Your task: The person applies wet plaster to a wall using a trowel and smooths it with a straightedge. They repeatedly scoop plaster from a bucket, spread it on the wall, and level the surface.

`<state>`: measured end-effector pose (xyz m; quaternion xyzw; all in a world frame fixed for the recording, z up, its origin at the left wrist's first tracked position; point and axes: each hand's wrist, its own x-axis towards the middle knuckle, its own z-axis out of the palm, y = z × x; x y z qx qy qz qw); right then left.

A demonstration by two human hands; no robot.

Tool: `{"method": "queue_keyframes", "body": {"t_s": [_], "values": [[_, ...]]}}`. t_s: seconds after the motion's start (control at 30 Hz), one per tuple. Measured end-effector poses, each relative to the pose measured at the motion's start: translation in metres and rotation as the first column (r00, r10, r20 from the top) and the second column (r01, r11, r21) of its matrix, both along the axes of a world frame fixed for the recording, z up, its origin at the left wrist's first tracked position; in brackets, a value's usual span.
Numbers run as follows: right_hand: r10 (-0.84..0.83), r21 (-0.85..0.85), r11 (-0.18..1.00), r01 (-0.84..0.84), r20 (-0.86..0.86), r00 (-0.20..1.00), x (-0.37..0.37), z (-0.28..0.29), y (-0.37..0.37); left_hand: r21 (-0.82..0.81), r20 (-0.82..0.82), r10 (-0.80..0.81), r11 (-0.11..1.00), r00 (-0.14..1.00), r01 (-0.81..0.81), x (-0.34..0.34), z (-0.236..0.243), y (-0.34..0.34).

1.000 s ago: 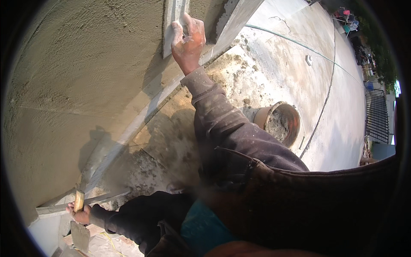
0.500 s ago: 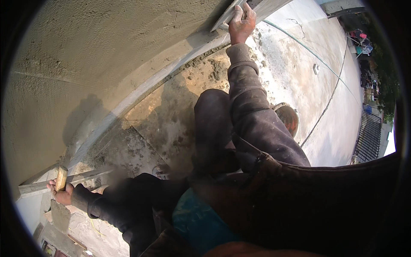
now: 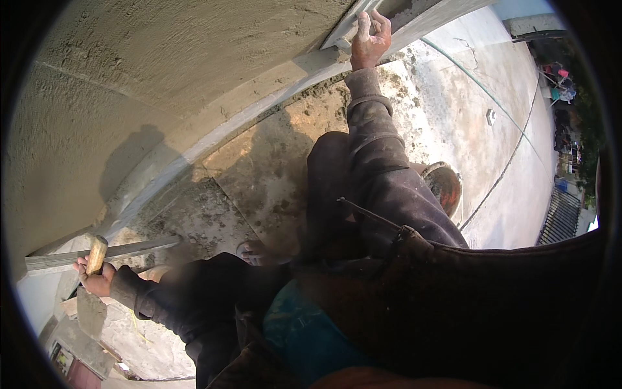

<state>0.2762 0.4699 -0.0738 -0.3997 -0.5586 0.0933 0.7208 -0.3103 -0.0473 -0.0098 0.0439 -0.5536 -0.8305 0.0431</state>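
My left hand (image 3: pixel 97 282), low at the left, is closed around a thick wooden handle (image 3: pixel 96 254). The far end of whatever tool it belongs to is hidden. Right beside that hand a narrow wooden batten (image 3: pixel 139 249) reaches from the wall's edge toward my knee. At the top, my right arm stretches out to the wall's far end. There my right hand (image 3: pixel 370 44), dusted with pale mortar, has bent fingers at the edge of a flat grey board (image 3: pixel 343 29) and appears to grip it. Fresh, rough mortar covers the wall (image 3: pixel 162 71) on the left.
A round bucket (image 3: pixel 443 188) with a reddish inside stands right of my arm. A green hose (image 3: pixel 473 78) and a dark cable (image 3: pixel 502 172) cross the pale floor. Mortar crumbs lie along the wall's foot. A barred gate (image 3: pixel 560 217) is far right.
The view has shifted slightly, so the wall, bucket and hose sit a little differently. My right hand appears slightly lower and further right. Both hands keep much the same pose.
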Motion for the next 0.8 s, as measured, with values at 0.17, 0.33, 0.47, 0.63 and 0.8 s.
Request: {"method": "queue_keyframes", "body": {"t_s": [0.17, 0.33, 0.47, 0.63, 0.8], "values": [[0.068, -0.047, 0.996, -0.069, -0.029, 0.997, -0.065, 0.006, -0.051, 0.036, 0.015, -0.017, 0.999, 1.0, 0.016, -0.011, -0.01, 0.001], [0.136, -0.093, 0.986, -0.138, -0.019, 0.99, -0.115, 0.006, -0.092, 0.079, 0.027, -0.031, 0.996, 0.999, 0.029, -0.016, -0.018, 0.0], [0.181, -0.094, 0.978, -0.188, -0.074, 0.981, -0.157, 0.005, -0.119, 0.102, 0.079, -0.059, 0.994, 0.995, 0.051, -0.038, -0.029, -0.024], [0.167, -0.131, 0.976, -0.175, -0.07, 0.983, -0.192, 0.013, -0.151, 0.063, -0.007, 0.009, 0.998, 1.0, -0.008, -0.007, -0.013, -0.004], [0.205, -0.147, 0.965, -0.217, -0.096, 0.974, -0.241, 0.018, -0.189, 0.109, 0.002, 0.017, 0.994, 1.0, -0.017, -0.016, -0.016, -0.013]]}}
